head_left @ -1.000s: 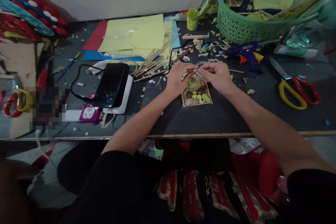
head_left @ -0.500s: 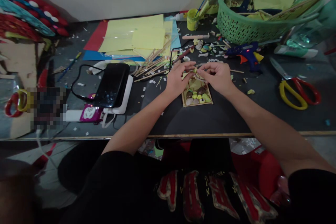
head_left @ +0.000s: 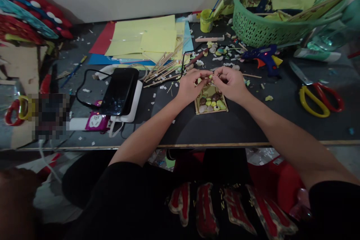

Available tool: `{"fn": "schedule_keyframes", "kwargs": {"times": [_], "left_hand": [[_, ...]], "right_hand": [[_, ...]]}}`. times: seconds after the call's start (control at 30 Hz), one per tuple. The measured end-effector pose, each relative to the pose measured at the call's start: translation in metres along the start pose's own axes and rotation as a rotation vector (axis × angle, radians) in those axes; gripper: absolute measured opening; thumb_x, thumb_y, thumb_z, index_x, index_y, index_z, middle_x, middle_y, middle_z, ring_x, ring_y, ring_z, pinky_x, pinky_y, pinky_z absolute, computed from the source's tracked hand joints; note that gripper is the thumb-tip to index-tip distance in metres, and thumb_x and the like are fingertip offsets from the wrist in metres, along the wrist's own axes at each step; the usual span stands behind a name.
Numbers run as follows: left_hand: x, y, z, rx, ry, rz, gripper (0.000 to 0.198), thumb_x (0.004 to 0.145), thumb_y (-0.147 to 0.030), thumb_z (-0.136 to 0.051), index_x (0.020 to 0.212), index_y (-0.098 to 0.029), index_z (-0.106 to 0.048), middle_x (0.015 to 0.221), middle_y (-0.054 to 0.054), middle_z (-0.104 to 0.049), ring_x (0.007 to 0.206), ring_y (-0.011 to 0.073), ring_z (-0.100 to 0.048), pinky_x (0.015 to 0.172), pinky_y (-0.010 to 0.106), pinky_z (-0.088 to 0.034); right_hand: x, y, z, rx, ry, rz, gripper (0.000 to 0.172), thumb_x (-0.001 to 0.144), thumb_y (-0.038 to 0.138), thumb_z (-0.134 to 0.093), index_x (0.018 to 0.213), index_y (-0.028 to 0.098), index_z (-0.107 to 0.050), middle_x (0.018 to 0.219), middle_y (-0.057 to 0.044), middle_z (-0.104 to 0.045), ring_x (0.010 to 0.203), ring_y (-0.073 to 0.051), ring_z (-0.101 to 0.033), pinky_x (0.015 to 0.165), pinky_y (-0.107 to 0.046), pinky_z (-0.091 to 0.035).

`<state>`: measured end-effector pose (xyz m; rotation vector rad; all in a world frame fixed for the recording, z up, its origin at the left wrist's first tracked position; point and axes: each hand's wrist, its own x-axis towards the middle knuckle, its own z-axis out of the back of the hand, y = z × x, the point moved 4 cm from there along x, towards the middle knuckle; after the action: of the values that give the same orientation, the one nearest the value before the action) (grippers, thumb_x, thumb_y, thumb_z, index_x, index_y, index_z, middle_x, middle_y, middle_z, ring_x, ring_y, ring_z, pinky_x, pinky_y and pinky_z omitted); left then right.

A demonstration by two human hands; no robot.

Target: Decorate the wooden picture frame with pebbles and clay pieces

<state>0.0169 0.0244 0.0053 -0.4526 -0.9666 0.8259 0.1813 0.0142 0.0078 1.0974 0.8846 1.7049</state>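
Observation:
My left hand (head_left: 193, 85) pinches a small yellow-green piece (head_left: 210, 77) between thumb and fingers, above the top of a little framed panel. Facing it, my right hand (head_left: 231, 83) has thumb and forefinger pressed together right beside that piece; what lies in this pinch is too small to make out. Below both hands, the stick-edged panel (head_left: 206, 109) lies flat on the dark table. Brown, yellow and whitish pebbles (head_left: 213, 103) cover its lower half. My fingers hide its upper edge.
A blue glue gun (head_left: 266, 58) with a red light and large scissors (head_left: 313, 95) lie to the right. Behind stand a green basket (head_left: 261, 30) and a yellow paint pot (head_left: 206, 22). Wooden sticks (head_left: 163, 68), paper sheets (head_left: 140, 37) and a phone (head_left: 119, 92) are left.
My fingertips have shifted slightly around the small piece, and my right hand has drawn a little to the right. At the lower left, another person's arm has moved.

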Motion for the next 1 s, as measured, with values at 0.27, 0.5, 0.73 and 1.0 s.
{"fn": "schedule_keyframes", "kwargs": {"times": [0.27, 0.5, 0.73, 1.0], "left_hand": [[-0.001, -0.006, 0.001, -0.041, -0.009, -0.037, 0.030, 0.090, -0.047, -0.061, 0.102, -0.020, -0.069, 0.090, 0.004, -0.071, 0.082, 0.0119, -0.063, 0.067, 0.023, -0.050], [-0.004, -0.012, -0.001, -0.076, -0.022, -0.036, 0.033, 0.092, -0.048, -0.057, 0.101, -0.018, -0.068, 0.089, 0.004, -0.069, 0.078, 0.0104, -0.061, 0.068, 0.022, -0.051], [-0.002, -0.006, -0.001, -0.029, -0.019, -0.065, 0.031, 0.094, -0.047, -0.056, 0.102, -0.020, -0.066, 0.091, 0.003, -0.068, 0.085, 0.0109, -0.063, 0.068, 0.021, -0.050], [-0.002, -0.007, 0.001, -0.001, -0.062, -0.065, 0.031, 0.093, -0.048, -0.057, 0.101, -0.020, -0.066, 0.091, 0.004, -0.069, 0.086, 0.0116, -0.063, 0.066, 0.021, -0.050]], "right_hand": [[-0.006, 0.020, 0.005, -0.482, -0.055, 0.284, 0.006, 0.086, 0.028, -0.054, 0.089, 0.023, -0.055, 0.054, 0.005, -0.052, 0.048, -0.010, -0.047, 0.054, -0.027, -0.036], [-0.006, 0.017, 0.003, -0.369, 0.029, 0.260, 0.007, 0.090, 0.029, -0.047, 0.089, 0.022, -0.049, 0.059, 0.004, -0.054, 0.047, -0.010, -0.048, 0.051, -0.026, -0.035], [0.003, 0.002, -0.006, 0.319, 0.194, -0.082, 0.033, 0.089, 0.054, -0.058, 0.083, 0.023, -0.050, 0.052, 0.005, -0.054, 0.044, -0.009, -0.047, 0.048, -0.025, -0.037], [0.004, 0.012, -0.004, 0.364, 0.111, -0.128, 0.042, 0.075, 0.062, -0.072, 0.076, 0.023, -0.057, 0.051, 0.005, -0.051, 0.044, -0.008, -0.046, 0.048, -0.026, -0.043]]}}
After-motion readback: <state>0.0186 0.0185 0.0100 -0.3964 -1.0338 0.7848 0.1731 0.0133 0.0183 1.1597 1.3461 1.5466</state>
